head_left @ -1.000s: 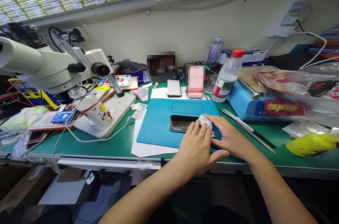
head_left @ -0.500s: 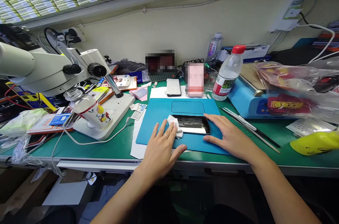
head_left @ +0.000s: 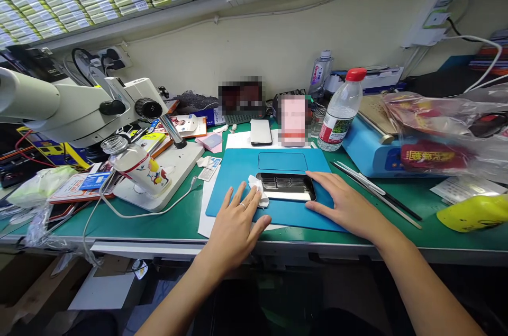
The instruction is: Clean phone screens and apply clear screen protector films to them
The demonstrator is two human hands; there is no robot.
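Note:
A dark phone [head_left: 286, 186] lies screen-up across a blue work mat [head_left: 238, 166] on the green bench. My left hand [head_left: 236, 222] rests flat on the mat at the phone's left end, its fingertips pressing a crumpled white wipe [head_left: 257, 191] against that end. My right hand [head_left: 342, 206] lies palm-down at the phone's right end, fingers touching its edge and holding it still.
A microscope [head_left: 79, 106] on a white base stands at the left, with a small glass bottle [head_left: 137, 163] on the base. A water bottle [head_left: 341, 109], a white phone [head_left: 261, 132], a blue machine [head_left: 367, 151], long tweezers [head_left: 377, 196] and a yellow object [head_left: 472, 212] surround the mat.
My left hand slid the white wipe leftwards along the phone, from its right end to its left end. My right hand stayed at the phone's right end.

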